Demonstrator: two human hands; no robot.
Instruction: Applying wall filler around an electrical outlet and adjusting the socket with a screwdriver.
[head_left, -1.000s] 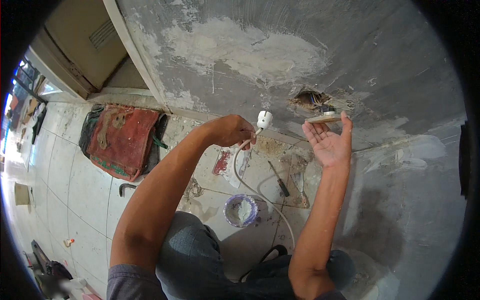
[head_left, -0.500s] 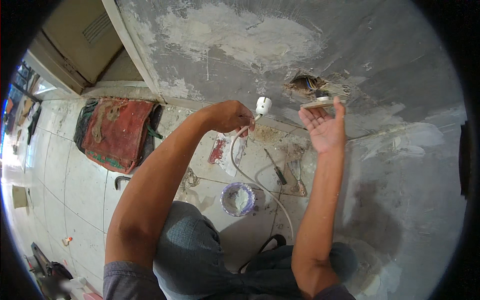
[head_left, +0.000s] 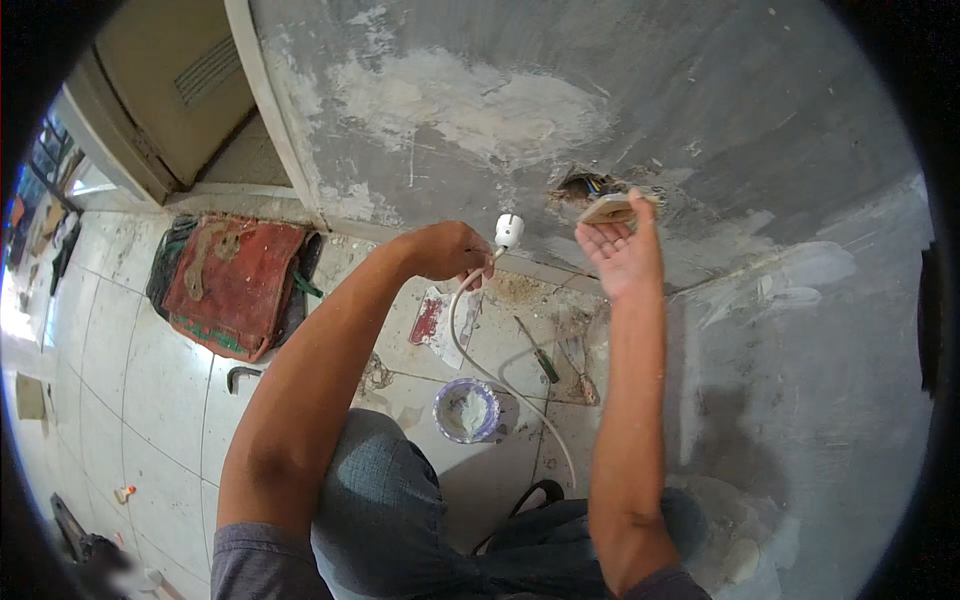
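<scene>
My left hand (head_left: 452, 252) pinches a white cable (head_left: 490, 366) just below its round white plug (head_left: 509, 231), which points up towards the wall. The cable hangs in a curve down to the floor by my legs. My right hand (head_left: 630, 262), palm up, holds a pale wall socket (head_left: 606, 209) between thumb and fingers. The socket is tilted, just in front of a rough hole (head_left: 578, 187) in the wall. Coloured wires (head_left: 596, 185) show inside the hole; the socket hides part of the opening. Plug and socket are apart.
On the tiled floor stand a purple-rimmed tub (head_left: 467, 410) of white paste, a screwdriver (head_left: 541, 355), a scraper (head_left: 580, 375) and a red-and-white piece (head_left: 430, 322). A dirty red bag (head_left: 238, 280) lies left. Grey patched walls (head_left: 480, 100) meet at the right.
My right hand has tilted the socket, so more of its flat side shows. The plug has turned slightly in my left hand, still apart from the socket. The whole view has shifted a little.
</scene>
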